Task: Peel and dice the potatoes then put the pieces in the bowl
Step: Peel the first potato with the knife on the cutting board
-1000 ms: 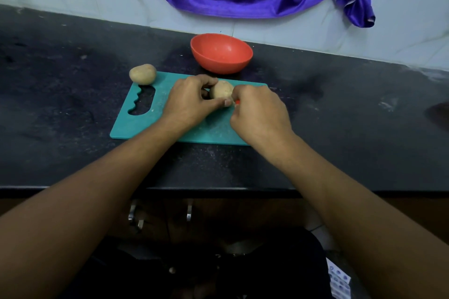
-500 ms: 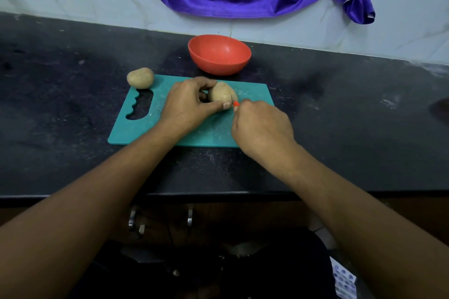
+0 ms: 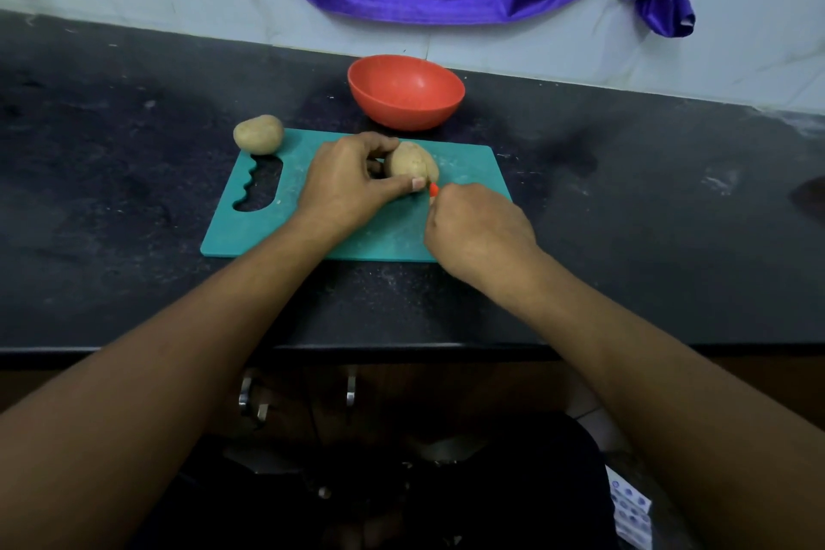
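1. My left grip pinches the potato on the cutting board, before the bowl.
2. My right grip is curled round an orange-tipped tool beside it.
3. I judge that short strokes, directed away from my left grip, peel best.

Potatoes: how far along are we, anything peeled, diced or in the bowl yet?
Nothing finished: the bowl looks empty, no pieces on the cutting board. In hand: the left hand grips one potato, the right hand holds an orange-tipped tool against it. Left: most peeling, the second potato untouched, all dicing.
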Motion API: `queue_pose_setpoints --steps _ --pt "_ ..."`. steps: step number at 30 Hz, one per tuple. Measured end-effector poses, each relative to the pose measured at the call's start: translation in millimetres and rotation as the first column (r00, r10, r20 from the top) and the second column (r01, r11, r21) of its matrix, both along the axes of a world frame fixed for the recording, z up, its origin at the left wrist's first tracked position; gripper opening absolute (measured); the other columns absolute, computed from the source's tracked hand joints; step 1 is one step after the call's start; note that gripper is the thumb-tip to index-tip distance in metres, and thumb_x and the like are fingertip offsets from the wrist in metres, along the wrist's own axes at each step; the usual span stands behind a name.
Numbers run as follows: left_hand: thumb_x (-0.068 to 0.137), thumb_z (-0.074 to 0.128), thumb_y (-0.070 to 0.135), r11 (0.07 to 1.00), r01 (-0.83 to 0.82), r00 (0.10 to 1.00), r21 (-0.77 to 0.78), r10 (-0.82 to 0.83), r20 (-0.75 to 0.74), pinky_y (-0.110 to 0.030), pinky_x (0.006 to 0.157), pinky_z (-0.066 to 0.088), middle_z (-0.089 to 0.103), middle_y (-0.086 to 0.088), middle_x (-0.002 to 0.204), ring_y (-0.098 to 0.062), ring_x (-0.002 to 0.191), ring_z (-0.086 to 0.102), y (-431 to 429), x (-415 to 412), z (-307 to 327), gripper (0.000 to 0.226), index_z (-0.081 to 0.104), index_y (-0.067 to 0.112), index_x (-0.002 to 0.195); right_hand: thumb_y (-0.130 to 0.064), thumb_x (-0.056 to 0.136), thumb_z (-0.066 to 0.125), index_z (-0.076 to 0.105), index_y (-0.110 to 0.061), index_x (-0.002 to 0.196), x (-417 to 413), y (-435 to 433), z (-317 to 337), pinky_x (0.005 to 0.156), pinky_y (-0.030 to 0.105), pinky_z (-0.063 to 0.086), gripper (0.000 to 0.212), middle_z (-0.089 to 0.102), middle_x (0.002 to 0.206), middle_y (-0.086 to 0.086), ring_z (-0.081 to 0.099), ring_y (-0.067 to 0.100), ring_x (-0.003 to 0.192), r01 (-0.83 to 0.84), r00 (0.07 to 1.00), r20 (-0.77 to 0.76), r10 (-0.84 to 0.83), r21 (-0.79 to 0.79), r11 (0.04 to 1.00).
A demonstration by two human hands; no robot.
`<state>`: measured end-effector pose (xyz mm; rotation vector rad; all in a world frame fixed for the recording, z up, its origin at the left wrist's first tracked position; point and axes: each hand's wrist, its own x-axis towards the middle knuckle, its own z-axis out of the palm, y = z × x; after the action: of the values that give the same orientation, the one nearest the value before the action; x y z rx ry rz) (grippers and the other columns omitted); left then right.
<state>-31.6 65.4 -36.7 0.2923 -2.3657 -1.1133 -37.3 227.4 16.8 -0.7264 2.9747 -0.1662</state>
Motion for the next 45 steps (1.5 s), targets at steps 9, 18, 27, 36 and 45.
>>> queue_pose_setpoints --steps 9,18,27,36,45 --pt "0.071 0.090 0.048 1.000 0.012 1.000 0.006 -0.012 0.013 -0.037 0.088 0.059 0.076 0.010 0.103 -0.004 0.091 0.070 0 2 -1 0.055 0.074 0.025 0.119 -0.025 0.106 0.041 0.051 -0.020 0.092 -2 1 0 0.060 0.036 0.040 0.017 0.051 0.082 -0.001 0.051 0.015 0.070 -0.006 0.999 0.040 0.006 0.000 1.000" --pt "0.076 0.086 0.047 1.000 -0.024 0.999 -0.020 0.025 0.021 -0.037 0.088 0.058 0.076 0.007 0.102 -0.007 0.090 0.070 2 3 2 0.052 0.074 0.022 0.120 -0.028 0.107 0.042 0.048 -0.018 0.086 2 0 -2 0.064 0.037 0.041 0.024 0.049 0.080 -0.002 0.054 0.019 0.075 -0.011 0.999 0.040 0.011 0.000 1.000" --pt "0.073 0.086 0.052 0.997 -0.050 0.998 -0.055 0.052 0.037 -0.041 0.086 0.058 0.076 0.005 0.100 -0.009 0.089 0.070 4 5 3 0.055 0.073 0.020 0.117 -0.026 0.105 0.044 0.061 -0.017 0.108 -6 -9 -2 0.070 0.039 0.044 0.020 0.049 0.082 -0.002 0.052 0.016 0.075 -0.027 0.997 0.071 0.027 0.011 1.000" --pt "0.081 0.081 0.044 0.997 -0.070 0.995 -0.034 0.073 0.065 -0.046 0.090 0.053 0.071 0.003 0.114 -0.018 0.098 0.067 3 -7 1 0.051 0.060 0.021 0.121 -0.030 0.106 0.043 0.053 -0.019 0.096 -26 -14 -2 0.068 0.038 0.043 0.019 0.052 0.085 0.000 0.053 0.018 0.076 -0.082 0.996 0.038 0.080 0.046 0.996" --pt "0.082 0.082 0.042 0.998 -0.052 0.997 -0.035 0.054 0.060 -0.038 0.093 0.054 0.071 0.004 0.120 -0.015 0.099 0.067 2 -7 3 0.059 0.062 0.022 0.133 -0.028 0.106 0.043 0.053 -0.019 0.097 -18 -5 -4 0.070 0.040 0.045 0.016 0.052 0.085 -0.001 0.058 0.020 0.083 -0.083 0.996 0.041 0.081 0.065 0.994"
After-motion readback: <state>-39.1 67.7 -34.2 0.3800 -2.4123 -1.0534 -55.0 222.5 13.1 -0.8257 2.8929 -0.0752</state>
